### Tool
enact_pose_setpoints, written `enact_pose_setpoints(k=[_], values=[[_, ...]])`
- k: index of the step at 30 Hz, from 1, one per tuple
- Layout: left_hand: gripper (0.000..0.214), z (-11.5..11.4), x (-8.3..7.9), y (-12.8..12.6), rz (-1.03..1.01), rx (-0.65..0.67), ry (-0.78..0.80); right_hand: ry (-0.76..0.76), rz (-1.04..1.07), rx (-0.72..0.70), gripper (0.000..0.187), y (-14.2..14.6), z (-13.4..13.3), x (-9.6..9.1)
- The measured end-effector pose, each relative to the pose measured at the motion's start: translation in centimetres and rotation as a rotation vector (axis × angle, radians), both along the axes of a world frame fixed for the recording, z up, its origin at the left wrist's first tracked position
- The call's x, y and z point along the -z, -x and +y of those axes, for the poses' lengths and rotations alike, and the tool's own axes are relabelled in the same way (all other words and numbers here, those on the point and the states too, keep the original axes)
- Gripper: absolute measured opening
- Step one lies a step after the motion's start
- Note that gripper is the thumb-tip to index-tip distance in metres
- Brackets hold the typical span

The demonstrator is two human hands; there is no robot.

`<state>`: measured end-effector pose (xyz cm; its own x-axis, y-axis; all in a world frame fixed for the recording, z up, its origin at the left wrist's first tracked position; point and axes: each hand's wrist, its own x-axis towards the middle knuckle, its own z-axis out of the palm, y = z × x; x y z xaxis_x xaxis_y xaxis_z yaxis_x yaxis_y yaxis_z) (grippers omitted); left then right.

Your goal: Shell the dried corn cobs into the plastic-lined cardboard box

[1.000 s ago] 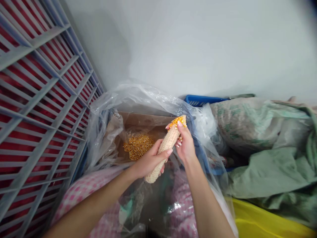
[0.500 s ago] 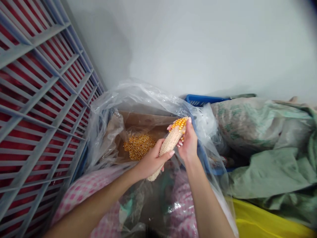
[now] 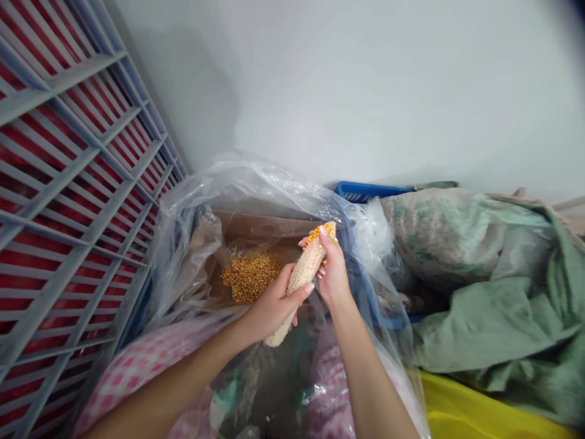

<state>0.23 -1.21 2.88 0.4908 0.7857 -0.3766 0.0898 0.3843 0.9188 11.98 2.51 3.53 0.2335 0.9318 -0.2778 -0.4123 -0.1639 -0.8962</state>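
A corn cob [image 3: 302, 268] slants up to the right between my two hands. Most of it is bare and pale; yellow kernels remain at its upper end. My left hand [image 3: 278, 305] wraps round the lower part, thumb on top. At the upper end my right hand [image 3: 333, 265] grips the cob, its thumb pressed on the kernels. Below and to the left, a pile of loose corn kernels [image 3: 250, 277] lies in a cardboard box [image 3: 256, 227] lined with a clear plastic bag [image 3: 183, 228]. The palm sides of both hands are hidden.
A grey slatted plastic crate [image 3: 77, 158] with red behind it stands on the left. On the right are a blue basket [image 3: 365, 190], a stuffed woven sack [image 3: 439, 231], green cloth [image 3: 493, 323] and something yellow [image 3: 475, 408]. A pale wall [image 3: 365, 91] rises behind.
The view has shifted slightly, so things sit a little further left and lower. My right thumb has moved down along the kernels from the cob's tip. Both hands keep hold of the cob.
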Motion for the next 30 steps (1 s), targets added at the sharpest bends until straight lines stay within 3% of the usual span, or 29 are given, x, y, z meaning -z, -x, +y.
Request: enact_pose_setpoints(k=[9, 20, 25, 30], values=[[0.041, 0.03, 0.17, 0.45, -0.065, 0.023, 0.038, -0.079, -0.003, -0.004, 0.025, -0.02, -0.13, 0.22], [0.052, -0.26, -0.21, 0.04, 0.063, -0.022, -0.003, -0.039, 0.05, -0.06, 0.029, -0.21, -0.16, 0.06], [0.054, -0.24, 0.14, 0.06, 0.049, -0.012, 0.052, -0.025, 0.056, -0.113, 0.03, -0.44, -0.14, 0.06], [0.056, -0.26, 0.5, -0.36, 0.104, -0.059, -0.05, -0.032, 0.083, -0.082, 0.036, -0.18, 0.13, -0.38]])
